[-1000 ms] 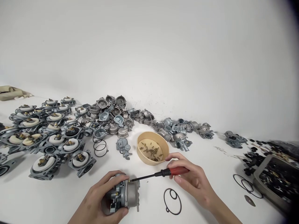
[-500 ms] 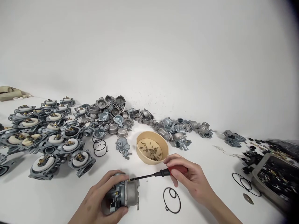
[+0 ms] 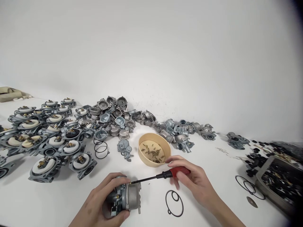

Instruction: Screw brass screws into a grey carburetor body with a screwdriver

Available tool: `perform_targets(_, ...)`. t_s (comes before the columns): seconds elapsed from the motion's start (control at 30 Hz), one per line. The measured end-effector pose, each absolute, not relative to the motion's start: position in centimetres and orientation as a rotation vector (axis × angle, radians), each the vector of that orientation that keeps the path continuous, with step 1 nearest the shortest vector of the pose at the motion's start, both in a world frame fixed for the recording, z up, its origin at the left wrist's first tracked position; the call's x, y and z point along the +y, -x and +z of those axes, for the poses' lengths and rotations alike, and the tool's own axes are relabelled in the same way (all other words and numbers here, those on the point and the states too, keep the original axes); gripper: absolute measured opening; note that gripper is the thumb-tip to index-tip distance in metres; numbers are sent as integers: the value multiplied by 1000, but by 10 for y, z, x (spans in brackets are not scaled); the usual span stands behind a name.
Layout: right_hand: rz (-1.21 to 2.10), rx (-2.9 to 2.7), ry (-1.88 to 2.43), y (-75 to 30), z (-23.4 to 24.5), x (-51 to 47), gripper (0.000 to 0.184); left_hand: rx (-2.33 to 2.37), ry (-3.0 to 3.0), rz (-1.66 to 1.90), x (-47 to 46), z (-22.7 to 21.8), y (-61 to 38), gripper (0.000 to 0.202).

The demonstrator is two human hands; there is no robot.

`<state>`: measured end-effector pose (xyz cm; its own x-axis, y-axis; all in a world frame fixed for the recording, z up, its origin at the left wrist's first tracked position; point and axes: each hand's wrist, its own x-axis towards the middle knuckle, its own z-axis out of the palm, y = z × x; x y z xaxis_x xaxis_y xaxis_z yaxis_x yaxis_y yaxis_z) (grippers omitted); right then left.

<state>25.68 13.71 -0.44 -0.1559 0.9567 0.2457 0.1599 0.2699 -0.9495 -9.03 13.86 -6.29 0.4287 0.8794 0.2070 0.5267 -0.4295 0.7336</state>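
A grey metal carburetor (image 3: 133,197) lies on its side at the front, its bowl facing right. My left hand (image 3: 104,198) is wrapped round its body, with the index finger near the upper edge of the flange. In my right hand (image 3: 193,179) is a screwdriver (image 3: 174,172) with a red and black handle, gripped between thumb and fingers. Its dark shaft points left, and the tip meets a small brass-coloured screw (image 3: 130,182) at the flange. Part of the carburetor is hidden behind my left hand.
Beyond my hands stands a yellow tub (image 3: 154,149) holding many small screws. Open carburetor bodies with white floats (image 3: 42,165) crowd the left; loose bowls (image 3: 105,118) are heaped behind. Black rubber rings (image 3: 174,203) lie near my right wrist. A grey tray (image 3: 262,176) of black parts is far right.
The fingers of my right hand have shifted slightly round the screwdriver handle. The carburetor and the screwdriver tip stay in nearly the same place.
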Motion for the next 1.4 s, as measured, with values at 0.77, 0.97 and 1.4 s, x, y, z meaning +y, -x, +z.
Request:
perform_targets(0.77,998,-1554,1000,-258,-5,136,25,1156,-2012,780,139,-48,86,58)
perform_targets(0.97,1052,-1492,1009,-255,-7,138,20,1122,-1968,785,141,-49,85,59)
perform_targets(1.4,1118,-1465,1015,-255,-5,137,31,1197,-1986,749,140,-47,85,64)
